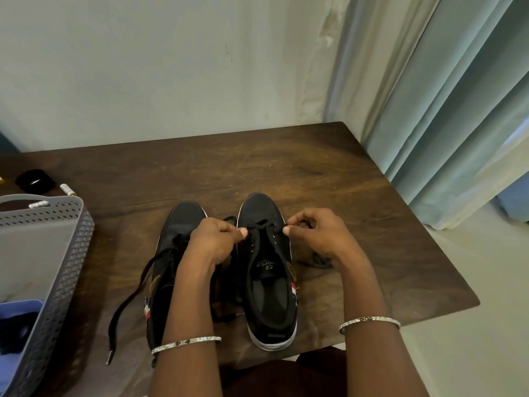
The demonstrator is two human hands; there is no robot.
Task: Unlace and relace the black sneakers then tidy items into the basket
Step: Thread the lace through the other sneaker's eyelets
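Two black sneakers stand side by side on the wooden table [286, 167], toes pointing away from me. The right sneaker [267, 282] has its black lace [259, 229] threaded only through the eyelets nearest the toe. My left hand [214, 236] pinches one end of that lace at the shoe's left side. My right hand [312, 227] pinches the other end at its right side. My left forearm partly covers the left sneaker [171, 239], whose loose lace [126, 299] trails toward the front edge. A grey perforated basket [68, 267] sits at the left.
Behind the basket lie a black round object [34, 180] and a small white cylinder [67, 189]. Blue and dark items [17, 325] lie inside the basket. A pale wall stands behind the table and a green curtain [443, 110] hangs at the right.
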